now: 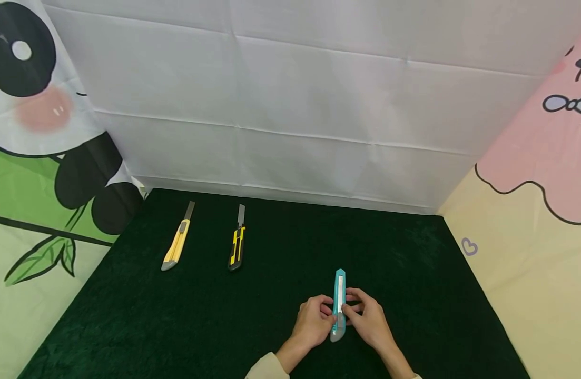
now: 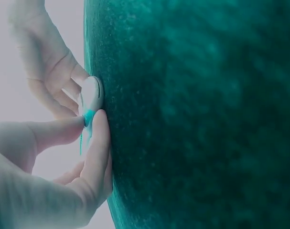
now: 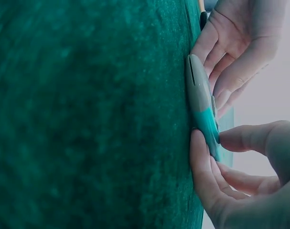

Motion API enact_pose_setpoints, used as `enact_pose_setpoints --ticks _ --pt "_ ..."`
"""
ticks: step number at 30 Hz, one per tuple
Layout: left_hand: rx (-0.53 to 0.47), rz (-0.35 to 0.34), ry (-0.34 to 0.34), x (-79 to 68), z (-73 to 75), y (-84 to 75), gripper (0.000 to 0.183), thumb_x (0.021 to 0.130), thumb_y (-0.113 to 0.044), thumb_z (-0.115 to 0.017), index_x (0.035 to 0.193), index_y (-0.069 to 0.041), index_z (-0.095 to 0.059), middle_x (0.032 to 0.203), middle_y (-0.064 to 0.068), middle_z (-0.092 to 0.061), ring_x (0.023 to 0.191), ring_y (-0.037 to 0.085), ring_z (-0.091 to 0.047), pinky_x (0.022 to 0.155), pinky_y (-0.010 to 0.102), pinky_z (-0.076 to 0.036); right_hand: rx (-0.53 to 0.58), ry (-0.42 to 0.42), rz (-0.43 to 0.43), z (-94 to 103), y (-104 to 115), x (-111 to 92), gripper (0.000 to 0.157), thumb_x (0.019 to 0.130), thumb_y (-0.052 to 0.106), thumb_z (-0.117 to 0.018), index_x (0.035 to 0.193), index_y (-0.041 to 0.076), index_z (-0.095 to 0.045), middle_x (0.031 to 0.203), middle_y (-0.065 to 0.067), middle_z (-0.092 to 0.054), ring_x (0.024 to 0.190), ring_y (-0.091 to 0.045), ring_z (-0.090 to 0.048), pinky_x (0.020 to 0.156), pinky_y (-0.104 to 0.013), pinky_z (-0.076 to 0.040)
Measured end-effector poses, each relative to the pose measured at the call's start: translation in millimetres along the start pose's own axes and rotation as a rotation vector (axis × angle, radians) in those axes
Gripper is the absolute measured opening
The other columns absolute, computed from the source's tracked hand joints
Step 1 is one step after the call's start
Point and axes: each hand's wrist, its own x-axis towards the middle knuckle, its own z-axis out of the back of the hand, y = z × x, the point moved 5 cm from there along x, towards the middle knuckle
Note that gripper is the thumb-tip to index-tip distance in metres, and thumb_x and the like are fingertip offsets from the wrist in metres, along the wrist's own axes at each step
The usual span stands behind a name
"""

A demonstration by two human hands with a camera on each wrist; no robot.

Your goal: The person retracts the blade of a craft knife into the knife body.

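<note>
A teal utility knife (image 1: 338,305) with a grey butt end lies between both hands, close to the dark green cloth, its grey end toward me. No blade sticks out of its far tip. My left hand (image 1: 313,320) pinches its left side near the grey end, thumb and fingers seen around it in the left wrist view. From the other side my right hand (image 1: 370,320) holds it, the thumb on the knife's face. In the right wrist view the knife's grey end (image 3: 197,86) and teal body (image 3: 208,125) show between thumb and fingers.
A yellow utility knife (image 1: 177,239) and a black and yellow utility knife (image 1: 237,242) lie farther back on the left, blades exposed and pointing away. The green cloth (image 1: 186,321) meets a white sheet (image 1: 299,105) behind. Printed cloths (image 1: 508,263) hang at both sides.
</note>
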Motion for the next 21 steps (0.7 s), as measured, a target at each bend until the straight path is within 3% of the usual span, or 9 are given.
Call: enact_pose_setpoints --ticks 21 --pt "0.044 -0.024 -0.02 0.2 0.8 -2.4 0.03 0.09 -0.005 -0.073 0.118 0.001 -0.068 0.088 0.002 -0.065 0.075 0.015 -0.063 0.065 0.031 -0.056 -0.06 0.003 0.021 1.1 -1.9 -0.6 0.046 0.093 0.004 -0.07 0.135 -0.004 -0.056 0.122 -0.019 -0.062 0.089 -0.02 -0.066 0.064 -0.032 -0.06"
